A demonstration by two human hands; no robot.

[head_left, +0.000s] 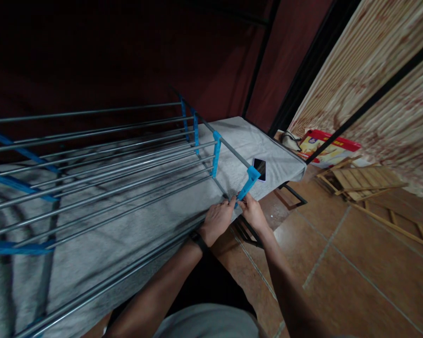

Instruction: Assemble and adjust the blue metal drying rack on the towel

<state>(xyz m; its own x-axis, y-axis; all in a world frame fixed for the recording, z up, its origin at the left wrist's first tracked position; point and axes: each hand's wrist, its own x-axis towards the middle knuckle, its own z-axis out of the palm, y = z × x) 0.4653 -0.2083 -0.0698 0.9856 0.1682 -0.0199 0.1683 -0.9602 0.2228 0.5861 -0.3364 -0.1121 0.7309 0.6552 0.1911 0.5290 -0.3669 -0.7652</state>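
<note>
A metal rack with several grey bars (pixel 137 164) and blue plastic connectors (pixel 216 155) lies along the grey cloth in front of me. At its near right corner is a blue bracket (pixel 247 184) on the end of a grey tube. My left hand (pixel 218 217), with a dark band at the wrist, grips the bracket's lower end from the left. From the right, my right hand (pixel 252 211) pinches that same end, its fingers closed. Both sets of fingertips meet there and hide the joint. A loose-looking long bar (pixel 127 271) runs along the near edge.
The grey cloth (pixel 282 159) covers a bed or table. A phone (pixel 260 169) lies on it right of the bracket. On the tiled floor are a folded wooden stool or chair (pixel 366 180) and a red and yellow box (pixel 327 146). A dark pole (pixel 370 103) slants past the patterned curtain.
</note>
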